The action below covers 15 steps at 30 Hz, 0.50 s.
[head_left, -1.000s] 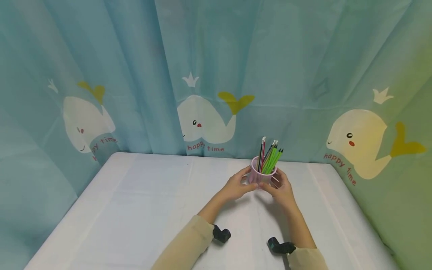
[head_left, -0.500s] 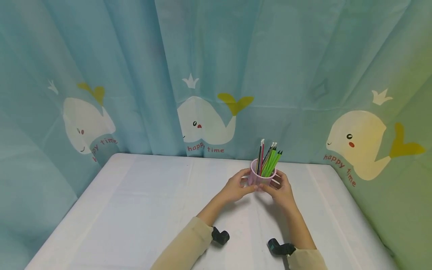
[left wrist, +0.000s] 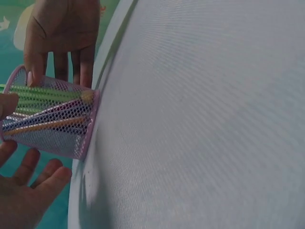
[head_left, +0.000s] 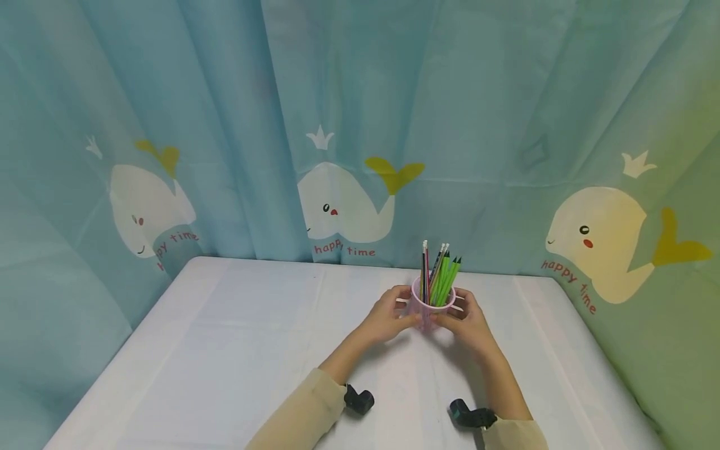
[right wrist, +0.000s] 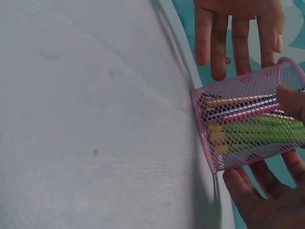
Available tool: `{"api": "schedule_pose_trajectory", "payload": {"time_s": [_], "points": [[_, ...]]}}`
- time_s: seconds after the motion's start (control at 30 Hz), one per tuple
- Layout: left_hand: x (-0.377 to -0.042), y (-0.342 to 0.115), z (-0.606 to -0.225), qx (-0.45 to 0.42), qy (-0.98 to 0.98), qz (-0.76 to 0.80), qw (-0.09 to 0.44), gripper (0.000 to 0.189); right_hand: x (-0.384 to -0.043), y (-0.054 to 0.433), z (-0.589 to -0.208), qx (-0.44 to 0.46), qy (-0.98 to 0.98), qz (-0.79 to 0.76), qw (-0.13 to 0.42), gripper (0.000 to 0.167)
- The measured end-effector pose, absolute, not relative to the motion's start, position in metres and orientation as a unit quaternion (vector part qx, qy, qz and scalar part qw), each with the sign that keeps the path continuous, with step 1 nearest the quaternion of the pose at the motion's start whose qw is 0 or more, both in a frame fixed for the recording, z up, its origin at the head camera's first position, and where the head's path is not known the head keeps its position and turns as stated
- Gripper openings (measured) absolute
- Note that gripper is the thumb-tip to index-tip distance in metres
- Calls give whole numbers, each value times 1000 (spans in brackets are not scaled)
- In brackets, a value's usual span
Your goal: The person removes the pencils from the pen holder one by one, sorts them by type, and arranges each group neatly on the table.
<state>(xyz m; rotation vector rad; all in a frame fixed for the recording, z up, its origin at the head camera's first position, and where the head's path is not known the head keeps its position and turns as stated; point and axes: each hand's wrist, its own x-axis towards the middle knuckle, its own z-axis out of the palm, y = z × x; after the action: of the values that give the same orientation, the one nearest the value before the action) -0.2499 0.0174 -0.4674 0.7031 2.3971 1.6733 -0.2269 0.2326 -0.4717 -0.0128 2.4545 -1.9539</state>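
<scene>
A pink mesh pencil cup [head_left: 429,312] stands upright between both hands near the far side of the table. Green, red and dark pencils [head_left: 441,278] rise from it, several with white tips upward. My left hand [head_left: 387,317] holds its left side, thumb at the front and fingers spread around the side. The right hand [head_left: 471,320] holds the opposite side the same way. In the left wrist view the mesh cup [left wrist: 52,119] appears sideways, its base close to the tabletop. The right wrist view shows pencil ends [right wrist: 217,138] through the mesh.
A white cloth covers the table [head_left: 253,350]. Behind and beside it hangs a blue-green curtain [head_left: 478,125] printed with whales. Black wrist cameras [head_left: 359,400] sit at both beige sleeves [head_left: 306,409]. The table's back edge runs just behind the cup.
Both hands have drawn the pencil cup a little nearer to me and slightly left, away from the table's back edge. The hold on it looks the same.
</scene>
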Motion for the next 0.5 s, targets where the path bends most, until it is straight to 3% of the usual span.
{"api": "schedule_pose_trajectory", "payload": {"time_s": [0.5], "points": [[-244, 3, -470, 219, 769, 597, 63, 50, -223, 226, -470, -63, 795, -604, 23, 73]]}}
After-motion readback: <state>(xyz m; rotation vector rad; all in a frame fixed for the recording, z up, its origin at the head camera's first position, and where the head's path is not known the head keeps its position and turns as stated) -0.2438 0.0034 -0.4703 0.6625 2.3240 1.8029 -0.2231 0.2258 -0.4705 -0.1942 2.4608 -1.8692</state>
